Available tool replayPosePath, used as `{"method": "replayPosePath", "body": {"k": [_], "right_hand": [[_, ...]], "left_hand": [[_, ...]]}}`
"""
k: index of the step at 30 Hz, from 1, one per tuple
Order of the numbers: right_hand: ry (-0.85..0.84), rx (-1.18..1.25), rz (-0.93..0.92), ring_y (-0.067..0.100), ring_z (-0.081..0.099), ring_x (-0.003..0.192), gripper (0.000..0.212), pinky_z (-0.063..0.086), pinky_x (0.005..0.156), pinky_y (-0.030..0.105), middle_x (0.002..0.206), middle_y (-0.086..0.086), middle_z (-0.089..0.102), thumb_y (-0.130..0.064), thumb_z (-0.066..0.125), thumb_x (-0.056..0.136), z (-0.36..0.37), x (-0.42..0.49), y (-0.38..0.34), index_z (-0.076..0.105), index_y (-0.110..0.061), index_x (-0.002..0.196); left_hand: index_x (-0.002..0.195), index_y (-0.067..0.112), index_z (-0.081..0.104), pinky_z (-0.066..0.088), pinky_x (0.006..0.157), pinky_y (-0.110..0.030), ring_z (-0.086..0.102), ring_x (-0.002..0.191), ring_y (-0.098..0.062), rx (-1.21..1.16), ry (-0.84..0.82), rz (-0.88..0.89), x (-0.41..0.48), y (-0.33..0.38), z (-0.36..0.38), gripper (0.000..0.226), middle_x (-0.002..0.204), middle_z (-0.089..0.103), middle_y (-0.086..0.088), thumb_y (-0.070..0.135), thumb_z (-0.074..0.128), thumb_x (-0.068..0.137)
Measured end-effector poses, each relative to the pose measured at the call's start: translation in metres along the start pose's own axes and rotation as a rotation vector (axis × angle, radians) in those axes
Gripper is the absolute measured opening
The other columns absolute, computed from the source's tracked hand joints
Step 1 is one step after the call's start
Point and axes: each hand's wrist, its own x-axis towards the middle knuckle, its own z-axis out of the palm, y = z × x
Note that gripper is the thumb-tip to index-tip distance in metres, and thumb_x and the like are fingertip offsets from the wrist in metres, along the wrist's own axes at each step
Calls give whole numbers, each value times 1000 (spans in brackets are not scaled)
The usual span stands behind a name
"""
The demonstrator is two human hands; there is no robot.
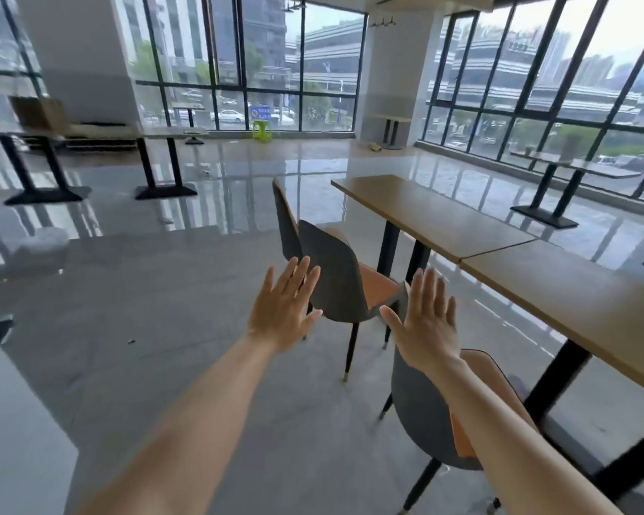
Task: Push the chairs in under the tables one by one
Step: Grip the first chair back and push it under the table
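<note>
Three grey-backed chairs with orange seats stand along the left side of a row of wooden tables (443,221). The nearest chair (424,414) is at my lower right, partly under the near table (580,302). The middle chair (335,280) stands out from the table, turned at an angle. The far chair (285,221) is behind it. My left hand (285,310) is raised flat with fingers spread, in front of the middle chair's back. My right hand (428,321) is also spread, above the nearest chair's back. Neither hand holds anything.
Glossy grey floor stretches to the left. More tables with black pedestal legs (164,161) stand at the far left and at the right window (558,187). A green stool (261,130) stands by the far window. A white surface edge (12,421) lies at my lower left.
</note>
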Motion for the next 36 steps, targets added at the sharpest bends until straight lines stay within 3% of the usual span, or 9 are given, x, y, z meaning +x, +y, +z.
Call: {"method": "replayPosePath", "body": {"k": [7,9,11,12,16,21,25,30,36], "right_hand": [[-6,-40,-96,20,-35,129,84,-21,105,35,151,8,-32,-64,11,90,51,137,-63,-28,-12,143],[7,-33,-123,21,-33,132,83,-21,105,35,151,8,-31,-63,13,91,65,182,-78,-27,-13,143],[14,-18,-157,25,-28,138,84,-20,105,35,152,10,-29,-63,14,91,73,231,-92,-26,-12,144],[19,-11,-173,26,-26,139,84,-21,105,35,152,10,-29,-63,15,91,75,256,-99,-25,-12,144],[43,20,-219,28,-24,140,85,-19,107,37,152,12,-29,-63,15,91,82,358,-133,-25,-10,144],[-2,36,-271,28,-24,140,85,-18,107,37,152,11,-29,-61,18,92,115,453,-180,-25,-9,144],[-43,22,-246,29,-22,140,85,-13,113,40,152,13,-27,-61,18,93,155,530,-213,-26,-8,143],[-46,25,-158,28,-21,141,85,-12,113,39,153,12,-26,-61,19,93,193,641,-271,-24,-9,144],[-11,27,-88,29,-19,142,86,-14,110,38,153,13,-25,-61,21,92,218,773,-351,-23,-8,145]], "left_hand": [[132,9,48,39,96,-53,55,120,-30,56,-7,-92,76,-92,57,70,134,55,-14,51,26,81],[145,12,23,12,109,-50,31,138,-30,59,-40,-102,105,-113,72,80,151,27,-12,55,8,80],[147,17,-5,-11,109,-41,0,145,-25,68,-33,-109,137,-138,86,83,156,-5,-5,59,-6,76],[147,17,-8,-12,110,-40,-3,145,-24,73,-48,-123,155,-151,91,81,156,-9,-5,60,-4,78],[145,12,15,6,108,-51,25,140,-30,91,-20,-117,227,-203,103,77,153,20,-11,56,12,82],[135,20,-18,-12,110,-39,-2,145,-23,97,-24,-126,296,-280,146,73,155,-8,-4,61,-3,75],[133,21,-22,-8,115,-41,-5,145,-23,67,-58,-125,355,-346,192,71,157,-9,-6,62,-1,78],[145,16,-13,-7,116,-41,-8,145,-22,20,-80,-81,444,-438,236,75,157,-12,-7,51,30,95],[137,15,-24,-8,116,-40,-10,145,-22,59,-115,10,560,-557,269,79,156,-16,-7,53,30,94]]}}
